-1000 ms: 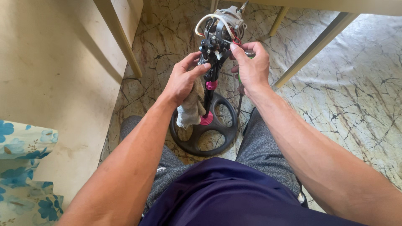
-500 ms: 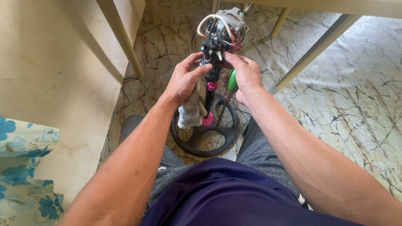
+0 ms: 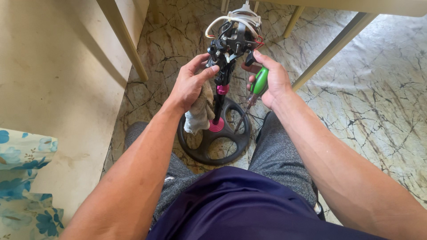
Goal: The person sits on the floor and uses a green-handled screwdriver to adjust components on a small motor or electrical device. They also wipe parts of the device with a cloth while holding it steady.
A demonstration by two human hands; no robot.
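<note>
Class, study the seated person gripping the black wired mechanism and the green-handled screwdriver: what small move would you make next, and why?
Probably turn the green-handled screwdriver tip-up toward the black wired mechanism. The right hand holds the tool with its shaft pointing down toward the black round spoked base, away from the exposed parts, while the left hand, with a grey rag tucked in its palm, steadies the head.

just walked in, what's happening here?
A seated person holds a small stand-mounted device upright over the floor between their knees. The left hand grips the exposed wired mechanism at the top and also holds a grey rag. The right hand holds a green-handled screwdriver, tip pointing down, thumb touching the mechanism. The round black base sits below.
</note>
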